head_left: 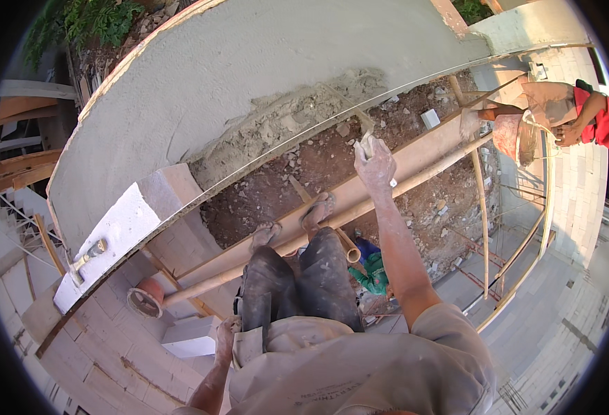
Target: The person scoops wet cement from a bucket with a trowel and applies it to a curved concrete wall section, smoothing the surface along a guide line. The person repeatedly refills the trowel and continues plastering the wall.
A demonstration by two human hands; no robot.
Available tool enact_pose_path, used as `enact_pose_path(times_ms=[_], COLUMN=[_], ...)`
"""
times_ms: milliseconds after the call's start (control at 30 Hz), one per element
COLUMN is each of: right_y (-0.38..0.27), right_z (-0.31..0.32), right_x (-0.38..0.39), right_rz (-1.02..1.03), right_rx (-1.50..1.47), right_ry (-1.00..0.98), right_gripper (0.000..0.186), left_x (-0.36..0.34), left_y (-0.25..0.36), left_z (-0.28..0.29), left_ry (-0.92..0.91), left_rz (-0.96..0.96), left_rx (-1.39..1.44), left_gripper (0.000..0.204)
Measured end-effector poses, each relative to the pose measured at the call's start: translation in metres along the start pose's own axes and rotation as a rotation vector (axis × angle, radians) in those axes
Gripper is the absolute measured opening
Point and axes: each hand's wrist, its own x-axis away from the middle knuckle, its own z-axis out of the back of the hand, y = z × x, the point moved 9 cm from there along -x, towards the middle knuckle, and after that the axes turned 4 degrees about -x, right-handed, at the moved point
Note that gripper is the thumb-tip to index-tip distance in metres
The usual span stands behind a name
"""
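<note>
- Trowel [365, 124] reaches out over a building site's near gap, just off the right part of a rough mortar band [284, 114] along the near edge of a broad grey surface [249, 62]; the person holding it has both feet on a plank [415, 160].
- The right grip [375, 164] is wrapped around the trowel's handle. The left grip [227, 335] hangs low at near left, beside dark trousers [270, 290]; from here I cannot tell whether it holds anything.
- To do this well, I judge, the blade should meet the clumps almost flat, leading edge slightly raised, and spread them in long, overlapping strokes toward the smoother far side. Firm, even pressure would suit the lumps and a lighter pass the finish, with the near edge trimmed clean so that nothing drops into the gap. The reach looks long, so weight is best kept over the plank.
- The trowel points away from its holder: handle near and right, blade far and left, its long axis slanting toward the mortar. The tilt of its face is too small to read.
</note>
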Motion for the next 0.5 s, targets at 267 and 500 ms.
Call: enact_pose_path(times_ms=[267,500], right_y=[0.002,-0.057], right_z=[0.013,-0.008], right_x=[-0.056,-0.106], right_rz=[-0.009,0.539], right_rx=[0.257,0.626], right_ry=[-0.079,-0.267], right_gripper=[0.024,0.027], left_x=[0.008,-0.002], left_y=[-0.009,-0.024], left_z=[-0.002,-0.019], left_ry=[0.041,0.065], left_rz=[0.0,0.001], left_rx=[0.104,0.112], left_gripper=[0.033,0.029])
